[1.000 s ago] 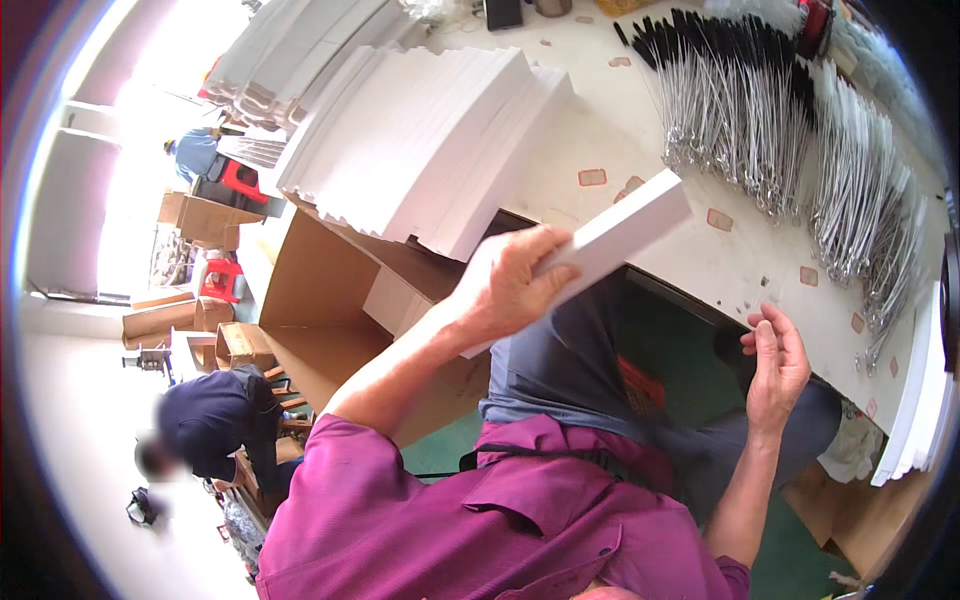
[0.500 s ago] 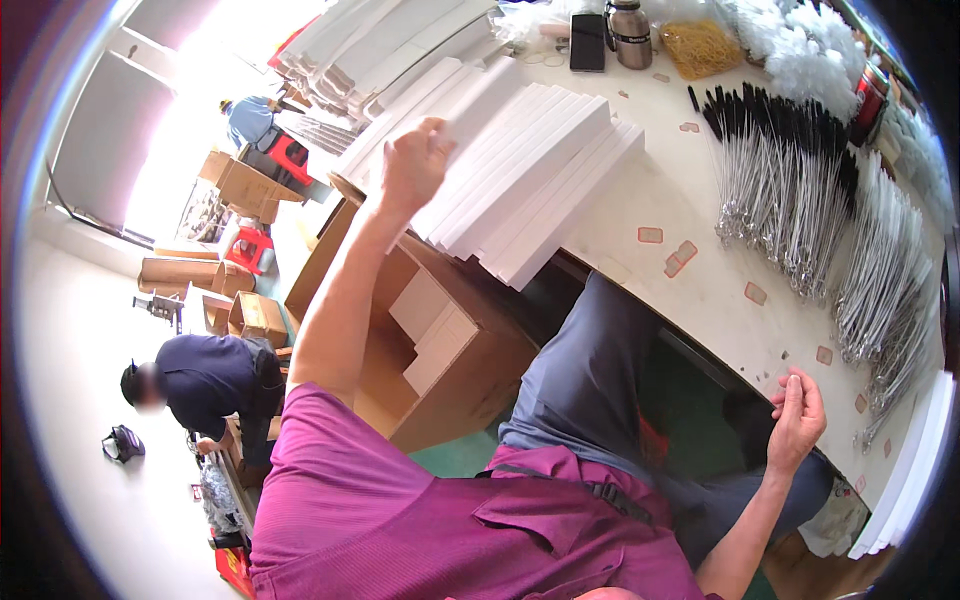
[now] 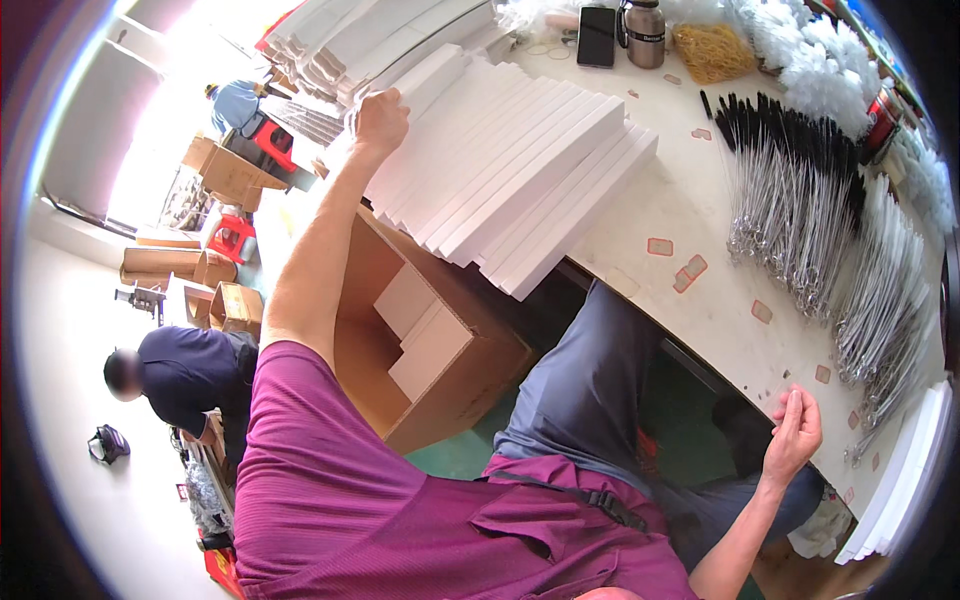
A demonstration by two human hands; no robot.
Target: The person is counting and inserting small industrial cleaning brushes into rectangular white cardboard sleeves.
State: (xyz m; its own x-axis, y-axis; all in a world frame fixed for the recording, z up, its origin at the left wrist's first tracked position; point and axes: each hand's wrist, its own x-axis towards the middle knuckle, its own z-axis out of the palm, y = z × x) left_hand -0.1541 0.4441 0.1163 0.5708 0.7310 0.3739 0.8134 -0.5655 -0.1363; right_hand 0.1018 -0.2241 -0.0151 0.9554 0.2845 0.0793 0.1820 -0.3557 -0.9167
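Observation:
Long narrow white boxes (image 3: 500, 150) lie side by side in a slanting row on the table, some overhanging its near edge. My left hand (image 3: 382, 125) is at the row's far left end, fingers bent over the edge of a white box; the fingertips are partly hidden. Beyond it lies another stack of long white pieces (image 3: 350, 45). My right hand (image 3: 793, 438) hovers by the table's near edge at the right, fingers loosely bent with nothing visible in them. Thin wire-handled brushes, some with black bristles (image 3: 770, 130) and some with white (image 3: 885, 250), lie beyond it.
An open cardboard box (image 3: 450, 350) stands below the table's left edge. A phone (image 3: 596, 38), a metal bottle (image 3: 641, 35) and a bag of yellow rubber bands (image 3: 712, 52) sit at the back. A person in dark clothes (image 3: 195, 375) bends at the left.
My left hand has moved left, from over the white boxes to the row's far left end. My right hand stays nearly in place. The whole view has shifted slightly.

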